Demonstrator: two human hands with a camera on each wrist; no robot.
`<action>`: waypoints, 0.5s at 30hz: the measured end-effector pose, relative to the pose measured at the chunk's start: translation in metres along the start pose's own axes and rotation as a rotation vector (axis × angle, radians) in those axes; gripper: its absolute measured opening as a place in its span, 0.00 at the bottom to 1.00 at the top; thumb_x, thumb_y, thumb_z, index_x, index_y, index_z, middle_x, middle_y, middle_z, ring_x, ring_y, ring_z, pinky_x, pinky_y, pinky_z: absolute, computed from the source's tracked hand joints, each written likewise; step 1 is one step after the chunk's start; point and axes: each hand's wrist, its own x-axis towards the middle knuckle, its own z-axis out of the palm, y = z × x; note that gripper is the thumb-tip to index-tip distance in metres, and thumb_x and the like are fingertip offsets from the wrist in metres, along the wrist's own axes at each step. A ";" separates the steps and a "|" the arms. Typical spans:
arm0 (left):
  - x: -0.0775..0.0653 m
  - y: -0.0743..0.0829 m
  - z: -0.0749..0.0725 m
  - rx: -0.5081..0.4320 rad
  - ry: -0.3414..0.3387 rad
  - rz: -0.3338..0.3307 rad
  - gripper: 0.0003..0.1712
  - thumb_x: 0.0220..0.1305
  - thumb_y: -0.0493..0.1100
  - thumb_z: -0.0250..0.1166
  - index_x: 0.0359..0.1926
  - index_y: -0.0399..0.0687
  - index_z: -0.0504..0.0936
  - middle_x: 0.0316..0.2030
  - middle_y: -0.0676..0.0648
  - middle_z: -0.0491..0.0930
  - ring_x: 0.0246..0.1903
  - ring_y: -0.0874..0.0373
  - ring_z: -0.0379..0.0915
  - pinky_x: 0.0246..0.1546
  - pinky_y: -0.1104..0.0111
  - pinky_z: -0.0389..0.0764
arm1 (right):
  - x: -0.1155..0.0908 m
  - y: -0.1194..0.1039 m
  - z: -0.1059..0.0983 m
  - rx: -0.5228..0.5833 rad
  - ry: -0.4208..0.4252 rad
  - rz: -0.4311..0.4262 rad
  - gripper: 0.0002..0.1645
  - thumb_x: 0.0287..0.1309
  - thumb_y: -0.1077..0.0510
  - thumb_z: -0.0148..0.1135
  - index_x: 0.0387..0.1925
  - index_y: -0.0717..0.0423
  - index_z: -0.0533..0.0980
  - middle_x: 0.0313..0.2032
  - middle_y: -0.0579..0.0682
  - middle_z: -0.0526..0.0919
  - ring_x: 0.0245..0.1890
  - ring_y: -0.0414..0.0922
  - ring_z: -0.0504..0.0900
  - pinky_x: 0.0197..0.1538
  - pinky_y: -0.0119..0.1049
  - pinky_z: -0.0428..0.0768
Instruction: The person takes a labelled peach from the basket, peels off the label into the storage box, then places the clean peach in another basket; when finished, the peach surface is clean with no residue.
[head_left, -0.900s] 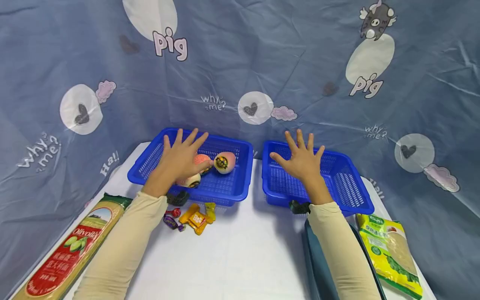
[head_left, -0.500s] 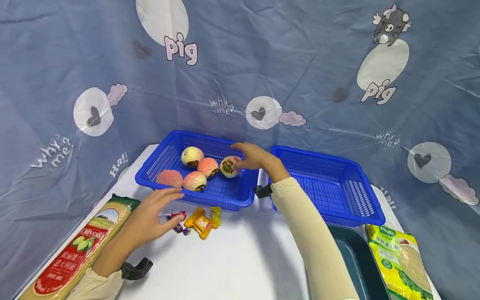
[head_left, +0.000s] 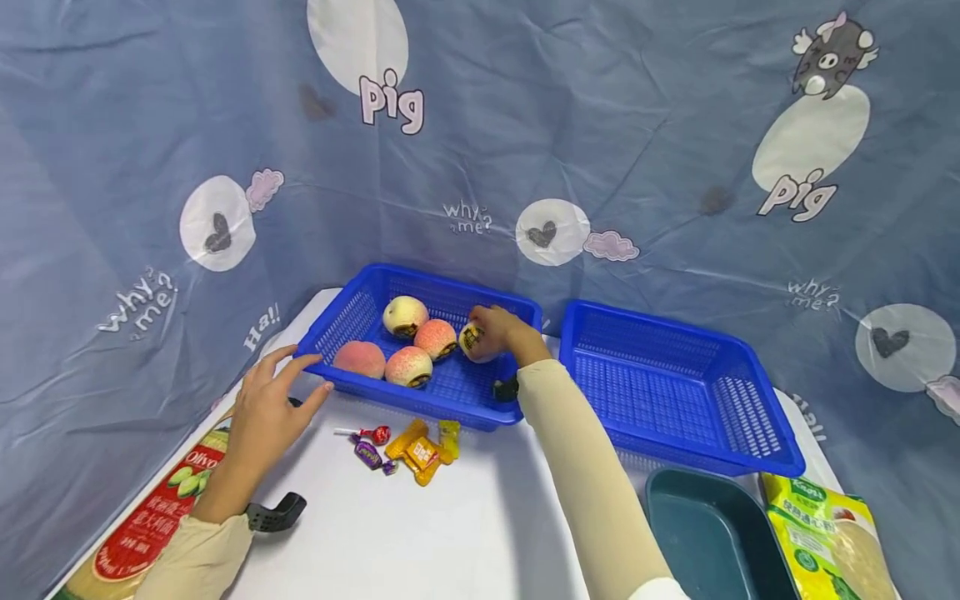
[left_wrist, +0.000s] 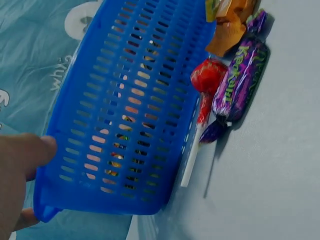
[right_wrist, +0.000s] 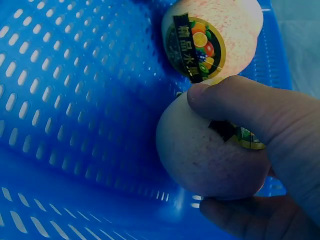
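My right hand [head_left: 504,331] reaches into the left blue basket [head_left: 450,402] and grips a pale pink peach with a dark round sticker. In the right wrist view, thumb and fingers wrap the peach [right_wrist: 205,155], which is still low in the basket beside another stickered peach [right_wrist: 235,35]. Several other peaches, such as a red one [head_left: 358,359] and a yellowish one [head_left: 405,315], lie in the basket's left part. My left hand [head_left: 262,417] is at the basket's left front corner, fingers spread and relaxed; in the left wrist view, fingertips meet the basket rim [left_wrist: 47,195].
A second blue basket [head_left: 637,392] stands to the right. In front of it are a dark green tray [head_left: 697,533] and a yellow Knorr bag [head_left: 817,533]. A lollipop [head_left: 380,435], a purple candy [head_left: 367,452] and orange candies [head_left: 422,454] lie before the left basket; a pasta pack [head_left: 142,533] lies far left.
From spread above both baskets, my right hand moved left and took hold of the rightmost peach. My left hand drew back, then came up to the left basket's corner. The view shifted left.
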 end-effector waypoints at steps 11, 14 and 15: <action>0.000 -0.005 0.007 -0.022 0.027 -0.057 0.20 0.54 0.42 0.77 0.48 0.43 0.85 0.57 0.33 0.76 0.53 0.26 0.67 0.51 0.37 0.64 | -0.022 0.004 -0.017 0.066 0.057 -0.103 0.42 0.51 0.50 0.77 0.66 0.52 0.71 0.52 0.54 0.77 0.49 0.49 0.75 0.52 0.42 0.75; 0.000 -0.005 0.005 -0.036 0.044 -0.056 0.20 0.53 0.40 0.78 0.48 0.42 0.85 0.57 0.32 0.76 0.52 0.26 0.67 0.49 0.37 0.64 | -0.044 0.002 -0.036 0.143 0.075 -0.184 0.42 0.50 0.53 0.77 0.66 0.53 0.70 0.48 0.52 0.79 0.45 0.47 0.77 0.48 0.40 0.77; 0.000 -0.005 0.004 -0.037 0.050 -0.059 0.20 0.53 0.40 0.78 0.48 0.41 0.85 0.57 0.32 0.75 0.52 0.26 0.67 0.49 0.37 0.64 | -0.054 0.001 -0.043 0.176 0.075 -0.217 0.42 0.50 0.54 0.77 0.65 0.53 0.69 0.48 0.52 0.79 0.44 0.47 0.78 0.47 0.40 0.78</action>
